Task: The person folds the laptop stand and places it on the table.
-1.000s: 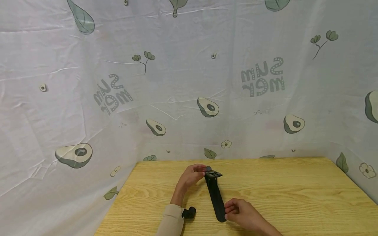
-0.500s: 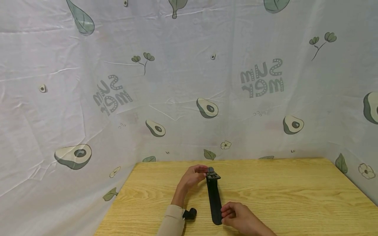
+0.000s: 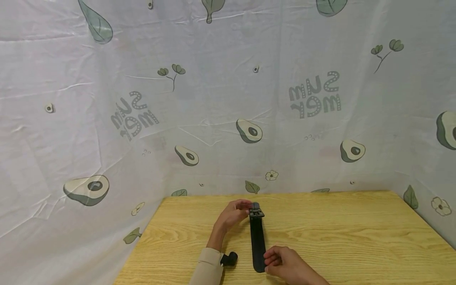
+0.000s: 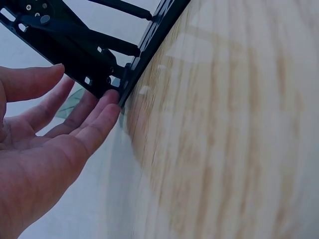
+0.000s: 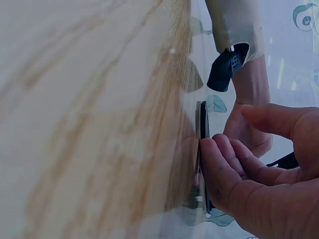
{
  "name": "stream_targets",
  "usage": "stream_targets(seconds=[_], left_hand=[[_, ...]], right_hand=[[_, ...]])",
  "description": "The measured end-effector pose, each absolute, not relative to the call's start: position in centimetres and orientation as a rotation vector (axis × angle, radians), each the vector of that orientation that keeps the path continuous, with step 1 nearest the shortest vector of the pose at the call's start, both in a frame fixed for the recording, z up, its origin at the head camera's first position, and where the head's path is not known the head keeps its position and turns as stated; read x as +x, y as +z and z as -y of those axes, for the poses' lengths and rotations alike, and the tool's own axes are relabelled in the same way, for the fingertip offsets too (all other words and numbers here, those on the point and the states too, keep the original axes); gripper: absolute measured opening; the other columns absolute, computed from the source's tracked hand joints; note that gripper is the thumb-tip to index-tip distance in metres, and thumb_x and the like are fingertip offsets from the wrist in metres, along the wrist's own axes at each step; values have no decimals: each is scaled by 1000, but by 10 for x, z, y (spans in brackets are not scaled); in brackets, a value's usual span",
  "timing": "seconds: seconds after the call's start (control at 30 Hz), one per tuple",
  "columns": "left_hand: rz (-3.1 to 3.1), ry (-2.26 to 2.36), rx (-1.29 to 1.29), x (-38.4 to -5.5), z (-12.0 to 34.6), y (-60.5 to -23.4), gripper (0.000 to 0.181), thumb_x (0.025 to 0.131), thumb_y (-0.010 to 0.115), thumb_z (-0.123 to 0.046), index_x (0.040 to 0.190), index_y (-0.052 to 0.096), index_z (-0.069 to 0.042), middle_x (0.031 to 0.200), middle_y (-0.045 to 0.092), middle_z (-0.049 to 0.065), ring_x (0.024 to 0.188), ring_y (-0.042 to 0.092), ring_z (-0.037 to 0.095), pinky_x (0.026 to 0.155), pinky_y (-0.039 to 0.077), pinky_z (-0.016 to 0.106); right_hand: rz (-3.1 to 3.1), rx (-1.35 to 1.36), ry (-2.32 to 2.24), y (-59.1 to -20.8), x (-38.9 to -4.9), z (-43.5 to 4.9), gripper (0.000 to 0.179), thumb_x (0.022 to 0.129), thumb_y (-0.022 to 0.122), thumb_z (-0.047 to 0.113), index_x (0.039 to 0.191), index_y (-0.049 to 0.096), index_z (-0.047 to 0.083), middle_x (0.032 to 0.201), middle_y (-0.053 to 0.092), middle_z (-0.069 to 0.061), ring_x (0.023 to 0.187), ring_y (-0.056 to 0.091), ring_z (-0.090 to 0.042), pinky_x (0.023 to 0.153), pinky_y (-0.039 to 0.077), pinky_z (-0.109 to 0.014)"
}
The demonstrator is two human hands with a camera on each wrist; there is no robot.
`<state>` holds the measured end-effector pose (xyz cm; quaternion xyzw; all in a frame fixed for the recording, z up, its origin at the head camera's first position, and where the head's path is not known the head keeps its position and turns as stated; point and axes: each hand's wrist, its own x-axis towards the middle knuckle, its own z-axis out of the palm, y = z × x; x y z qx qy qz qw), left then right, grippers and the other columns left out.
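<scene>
A black metal bracket (image 3: 258, 241), with a long flat arm and a hinged, slotted plate at its far end, lies lengthwise on the table. In the left wrist view its struts (image 4: 107, 41), screws and holes show close up. My left hand (image 3: 231, 213) is at the far end; its fingertips (image 4: 112, 99) touch the bracket's lower edge, the thumb lying apart from them. At the rounded near end is my right hand (image 3: 286, 263). In the right wrist view, its fingertips (image 5: 207, 147) rest against the flat arm's side, with the thumb raised away.
The wood-grain table (image 3: 338, 233) extends far to the right. A pale curtain (image 3: 213, 99) printed with avocados hangs behind it and along the sides. A black wrist camera (image 3: 229, 259) juts from the left sleeve (image 3: 206, 265), close to the bracket.
The bracket has turned on the table: its near end swung left and its far end shifted slightly right, so it lies straighter. My right hand moved left and nearer along with it.
</scene>
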<state>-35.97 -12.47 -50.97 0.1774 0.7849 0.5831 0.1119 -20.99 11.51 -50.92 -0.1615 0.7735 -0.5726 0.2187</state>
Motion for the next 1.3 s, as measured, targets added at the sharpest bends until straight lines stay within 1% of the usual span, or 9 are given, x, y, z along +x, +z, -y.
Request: stream_targets(seconds=[0.17, 0.37, 0.57, 0.7, 0.83, 0.93, 1.07, 1.2, 1.3], left_hand=[[-2290, 1712, 544, -359, 124, -511, 41, 104, 58, -4, 145, 60, 3, 147, 63, 25, 131, 64, 34, 111, 55, 51], [-2312, 1693, 552, -359, 123, -512, 42, 104, 57, -2, 145, 60, 1, 147, 64, 22, 132, 63, 35, 111, 54, 54], [-2295, 1691, 560, -359, 124, -512, 41, 105, 56, -2, 146, 60, 0, 148, 63, 21, 134, 63, 34, 112, 54, 55], [-2280, 1677, 578, -359, 125, -511, 41, 106, 55, -2, 147, 59, 1, 149, 62, 22, 133, 62, 33, 113, 53, 54], [-2298, 1634, 613, -360, 126, -508, 42, 107, 56, -4, 148, 58, 1, 150, 61, 23, 135, 61, 34, 112, 54, 54], [-2329, 1602, 639, -360, 125, -507, 43, 106, 57, -4, 148, 58, 1, 150, 61, 23, 138, 60, 39, 111, 55, 54], [-2358, 1577, 643, -359, 125, -503, 43, 106, 57, -3, 148, 58, 2, 151, 60, 25, 142, 57, 44, 111, 55, 57], [-2402, 1539, 632, -355, 125, -499, 41, 108, 58, -7, 149, 58, 1, 152, 59, 25, 142, 56, 45, 111, 55, 57], [-2449, 1509, 631, -352, 126, -496, 41, 108, 59, -8, 148, 58, 1, 151, 59, 24, 141, 57, 46, 111, 55, 58]], right_hand=[[-2125, -477, -1587, -513, -211, -116, 26, 99, 73, 7, 120, 67, -7, 109, 71, -8, 95, 68, -14, 86, 61, -33], [-2147, -484, -1545, -516, -212, -114, 30, 101, 73, 14, 123, 68, -5, 111, 72, -5, 95, 68, -10, 84, 60, -28], [-2133, -480, -1582, -515, -210, -112, 29, 99, 74, 10, 121, 68, -7, 109, 72, -9, 95, 69, -15, 85, 61, -32], [-2139, -498, -1541, -515, -211, -114, 28, 101, 73, 15, 122, 69, -3, 110, 72, -6, 96, 69, -12, 84, 61, -27], [-2108, -538, -1560, -519, -216, -119, 29, 102, 73, 15, 123, 68, -4, 113, 72, -8, 99, 70, -15, 87, 62, -32], [-2093, -564, -1558, -524, -223, -125, 33, 103, 73, 19, 126, 67, -3, 117, 72, -9, 102, 70, -15, 90, 62, -34], [-2112, -582, -1548, -529, -235, -135, 43, 104, 72, 33, 133, 65, 1, 122, 71, -7, 106, 69, -12, 91, 61, -30], [-2220, -585, -1568, -519, -241, -140, 47, 105, 71, 32, 135, 63, -3, 124, 70, -13, 107, 69, -15, 91, 62, -33], [-2316, -540, -1600, -504, -244, -138, 45, 105, 70, 25, 135, 62, -9, 125, 70, -20, 107, 69, -20, 90, 62, -37]])
